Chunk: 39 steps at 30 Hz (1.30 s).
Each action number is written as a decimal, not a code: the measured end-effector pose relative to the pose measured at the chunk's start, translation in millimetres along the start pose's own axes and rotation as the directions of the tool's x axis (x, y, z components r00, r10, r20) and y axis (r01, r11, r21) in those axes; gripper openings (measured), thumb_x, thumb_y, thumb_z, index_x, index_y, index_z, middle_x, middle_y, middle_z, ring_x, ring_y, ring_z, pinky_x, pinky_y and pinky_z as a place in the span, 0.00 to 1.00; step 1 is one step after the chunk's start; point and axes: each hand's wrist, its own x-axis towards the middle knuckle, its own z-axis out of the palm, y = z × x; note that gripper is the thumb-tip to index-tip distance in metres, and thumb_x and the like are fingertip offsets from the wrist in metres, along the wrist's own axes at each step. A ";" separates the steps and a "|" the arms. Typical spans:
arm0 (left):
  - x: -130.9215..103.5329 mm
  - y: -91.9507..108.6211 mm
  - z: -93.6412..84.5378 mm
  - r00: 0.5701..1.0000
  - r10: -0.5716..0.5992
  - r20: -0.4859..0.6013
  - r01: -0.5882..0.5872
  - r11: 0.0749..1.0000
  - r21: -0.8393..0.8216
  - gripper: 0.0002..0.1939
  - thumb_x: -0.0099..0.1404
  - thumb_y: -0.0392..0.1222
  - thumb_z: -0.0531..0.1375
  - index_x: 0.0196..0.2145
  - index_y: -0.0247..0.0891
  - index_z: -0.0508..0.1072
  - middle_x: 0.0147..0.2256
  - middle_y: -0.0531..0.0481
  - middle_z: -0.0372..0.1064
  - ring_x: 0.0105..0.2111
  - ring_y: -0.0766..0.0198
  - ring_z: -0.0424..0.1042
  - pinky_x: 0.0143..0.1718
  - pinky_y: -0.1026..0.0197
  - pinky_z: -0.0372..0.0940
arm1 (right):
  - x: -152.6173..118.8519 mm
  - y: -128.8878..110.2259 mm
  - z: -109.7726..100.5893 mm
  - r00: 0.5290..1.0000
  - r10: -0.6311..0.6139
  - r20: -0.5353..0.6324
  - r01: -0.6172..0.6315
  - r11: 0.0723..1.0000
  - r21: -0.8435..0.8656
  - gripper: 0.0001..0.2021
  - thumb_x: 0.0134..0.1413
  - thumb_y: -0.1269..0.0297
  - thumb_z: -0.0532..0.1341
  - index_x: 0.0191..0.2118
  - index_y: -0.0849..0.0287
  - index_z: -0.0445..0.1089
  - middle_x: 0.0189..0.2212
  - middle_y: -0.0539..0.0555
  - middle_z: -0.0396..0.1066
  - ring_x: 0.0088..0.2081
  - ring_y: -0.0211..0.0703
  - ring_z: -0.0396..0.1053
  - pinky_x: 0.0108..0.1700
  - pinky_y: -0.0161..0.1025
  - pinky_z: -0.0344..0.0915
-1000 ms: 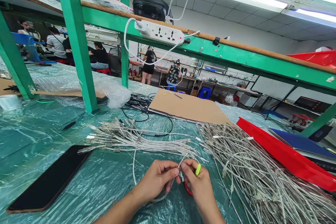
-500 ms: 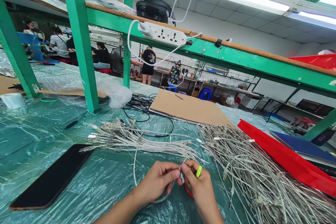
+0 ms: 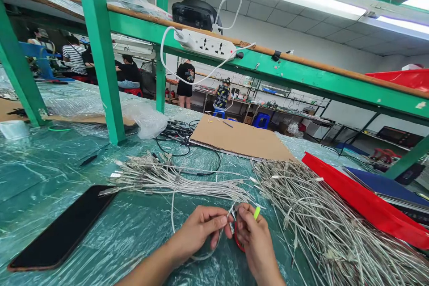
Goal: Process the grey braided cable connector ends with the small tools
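Observation:
My left hand (image 3: 206,228) pinches a thin whitish cable (image 3: 173,210) near its end. The cable loops down below the hand and back up to a bundle of white cables (image 3: 187,184) lying crosswise beyond both hands. Close beside it, my right hand (image 3: 252,230) is closed around a tool with a yellow-green part (image 3: 256,213) and a red handle (image 3: 238,240). Its thumb and index finger press together near the cable end; whether they grip a strand is too small to tell.
A black phone (image 3: 63,228) lies at the left. At the right are a large heap of cables (image 3: 335,219) and a red tray (image 3: 362,201). Cardboard (image 3: 241,137) lies behind the bundle, under a green shelf beam (image 3: 301,73). Several people sit or stand far back.
The fingertips of my right hand have moved slightly away from those of my left hand, and more of the cable end shows between them. The view has shifted a little.

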 end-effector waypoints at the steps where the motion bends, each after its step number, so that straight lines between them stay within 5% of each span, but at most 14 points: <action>1: 0.0 -0.4 -0.5 1.000 0.004 0.005 -0.004 1.000 -0.004 0.19 0.66 0.52 0.58 0.35 0.31 0.77 0.29 0.46 0.74 0.17 0.74 0.60 0.21 0.69 0.54 | -1.0 -0.7 0.3 1.000 -0.005 0.018 0.005 1.000 -0.001 0.19 0.45 0.49 0.69 0.32 0.61 0.70 0.17 0.42 0.58 0.15 0.23 0.41 0.17 0.26 0.38; 4: 0.2 0.1 -0.9 1.000 0.021 0.018 -0.021 1.000 0.000 0.19 0.67 0.51 0.57 0.32 0.31 0.77 0.26 0.48 0.71 0.17 0.74 0.60 0.23 0.69 0.54 | -3.5 -1.0 1.6 0.994 0.016 0.105 -0.009 0.998 -0.069 0.22 0.45 0.49 0.70 0.39 0.63 0.72 0.16 0.43 0.58 0.16 0.25 0.46 0.17 0.26 0.40; 12: -1.6 3.2 1.1 0.999 0.009 0.033 -0.008 0.999 -0.045 0.20 0.65 0.53 0.58 0.36 0.31 0.77 0.29 0.46 0.73 0.17 0.73 0.60 0.22 0.69 0.54 | -2.3 -1.4 3.8 0.991 0.056 0.124 -0.058 0.998 0.013 0.17 0.46 0.55 0.70 0.26 0.62 0.66 0.14 0.41 0.53 0.16 0.26 0.47 0.18 0.27 0.39; 20: -1.0 2.7 -0.3 1.000 -0.018 0.008 0.018 0.996 -0.087 0.19 0.65 0.52 0.59 0.38 0.31 0.76 0.29 0.46 0.73 0.17 0.74 0.59 0.21 0.69 0.54 | 7.1 -1.9 -3.6 0.999 0.020 -0.026 -0.018 0.995 0.098 0.19 0.43 0.54 0.70 0.24 0.59 0.60 0.17 0.41 0.57 0.14 0.24 0.40 0.16 0.27 0.37; 24: 1.2 6.0 -2.1 0.997 -0.009 -0.077 -0.005 0.984 -0.177 0.18 0.65 0.52 0.60 0.39 0.31 0.75 0.30 0.47 0.72 0.17 0.74 0.59 0.20 0.69 0.57 | 6.1 -10.2 -5.3 0.998 0.021 -0.056 -0.015 0.994 0.112 0.16 0.44 0.55 0.70 0.32 0.60 0.68 0.16 0.41 0.57 0.15 0.24 0.39 0.16 0.27 0.35; 27: 2.9 8.5 -2.8 0.990 -0.019 -0.138 -0.010 0.977 -0.211 0.19 0.63 0.52 0.61 0.40 0.31 0.75 0.30 0.47 0.72 0.17 0.74 0.58 0.19 0.69 0.57 | 1.4 -16.4 -4.7 1.000 -0.015 -0.020 0.017 0.992 0.125 0.15 0.49 0.53 0.67 0.34 0.61 0.72 0.18 0.45 0.61 0.16 0.28 0.48 0.17 0.28 0.46; 30: 3.8 9.2 -2.6 0.986 -0.035 -0.164 -0.002 0.975 -0.222 0.19 0.63 0.52 0.61 0.40 0.30 0.75 0.30 0.47 0.72 0.17 0.74 0.58 0.19 0.69 0.57 | -4.6 -17.9 -2.4 0.994 -0.106 0.028 0.103 0.992 0.078 0.20 0.54 0.47 0.59 0.31 0.62 0.75 0.25 0.53 0.70 0.27 0.39 0.66 0.30 0.35 0.64; 34: 4.0 5.3 -3.1 0.985 -0.026 -0.173 -0.011 0.978 -0.208 0.19 0.63 0.53 0.61 0.39 0.31 0.75 0.29 0.48 0.71 0.17 0.74 0.58 0.19 0.69 0.57 | -10.2 -12.1 -0.1 0.992 -0.097 0.080 0.101 0.994 -0.049 0.31 0.60 0.39 0.48 0.26 0.62 0.74 0.19 0.53 0.67 0.22 0.40 0.64 0.26 0.35 0.62; 39: 5.2 0.9 -4.8 0.986 -0.009 -0.167 -0.020 0.985 -0.171 0.20 0.62 0.54 0.61 0.39 0.31 0.76 0.28 0.49 0.70 0.17 0.74 0.58 0.19 0.69 0.56 | -13.4 -8.1 3.3 0.963 -0.248 0.107 0.268 0.925 -0.269 0.18 0.57 0.48 0.59 0.35 0.59 0.76 0.31 0.56 0.75 0.30 0.45 0.70 0.35 0.39 0.67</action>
